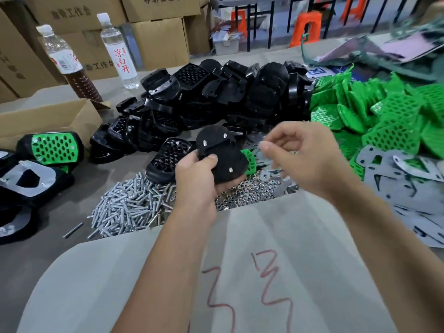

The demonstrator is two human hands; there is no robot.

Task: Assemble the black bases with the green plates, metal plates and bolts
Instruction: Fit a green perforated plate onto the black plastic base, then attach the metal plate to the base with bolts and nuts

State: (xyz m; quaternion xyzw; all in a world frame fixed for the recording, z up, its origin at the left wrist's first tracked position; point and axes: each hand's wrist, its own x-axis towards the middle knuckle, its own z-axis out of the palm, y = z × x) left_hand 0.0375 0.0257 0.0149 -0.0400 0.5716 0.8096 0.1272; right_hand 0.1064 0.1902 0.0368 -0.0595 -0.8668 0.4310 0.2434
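**Bolted base held underside-up, right hand bringing a small part**

The table (72, 179) carried the stock, largest first: a heap of black bases (216, 92) at the far centre, green plates (384, 111) piled to the right, grey metal plates (408, 169) nearer on the right, and loose bolts (127, 207) beside a patch of nuts (242, 193) at the front. Finished units (52, 147) lay at far left. The left hand (199, 179) gripped one black base (221, 155) from below, thumb curled over its edge, three bolt ends (225, 135) pointing up toward the camera. The right hand (307, 155) hovered just right of the base, thumb and forefinger pinched narrow — on something small and blurred, probably a nut, though this cannot be told. The base's long axis ran from near-right to far-left; the nearest bolt end lay to the left of the pinch, so the next move would likely travel leftward.
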